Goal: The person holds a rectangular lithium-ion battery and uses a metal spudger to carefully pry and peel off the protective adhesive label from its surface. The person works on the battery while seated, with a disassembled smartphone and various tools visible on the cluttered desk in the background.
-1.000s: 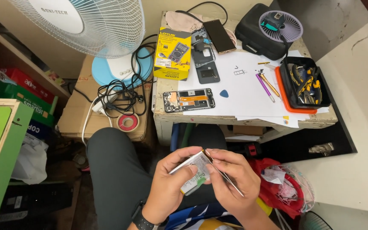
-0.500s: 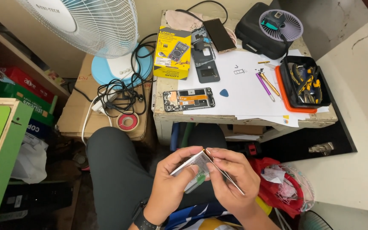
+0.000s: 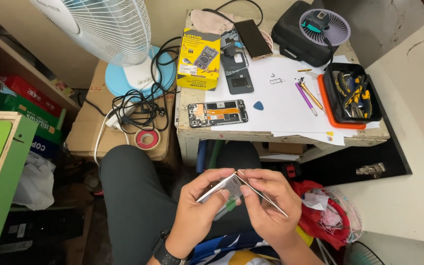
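Left hand: the left hand (image 3: pixel 198 212) sits low in the view, over the lap, fingers curled around a thin silver plate (image 3: pixel 220 188), thumb on top near its upper end.
Right hand: the right hand (image 3: pixel 266 203) is closed in a pinch on tweezers (image 3: pixel 263 194), the grip near the upper end, close to the plate's raised tip.
Plate: a flat, narrow strip held between both hands in front of the dark trousers; its long axis runs from lower left to upper right, the high end toward the right hand's fingertips. A small green bit shows just under it; what that is I cannot tell.
Tweezers: slim and metallic, long axis from upper left down to lower right, so that plate and tweezers meet in a peak at the top. Which end is the tip I cannot tell.
Table: a worn wooden table (image 3: pixel 280 137) stands ahead of the knees, well apart from the hands, covered with white paper.
On the table: an opened phone (image 3: pixel 218 113) lying lengthwise left to right, a blue pick (image 3: pixel 258 105) just beside it, a yellow box (image 3: pixel 199 59), a dark back cover (image 3: pixel 238 73), a black tray (image 3: pixel 352 93) of tools, a small fan (image 3: pixel 324 27).
Left of the table: a large white fan (image 3: pixel 104 29), tangled cables (image 3: pixel 138 103) and a red tape roll (image 3: pixel 146 138).
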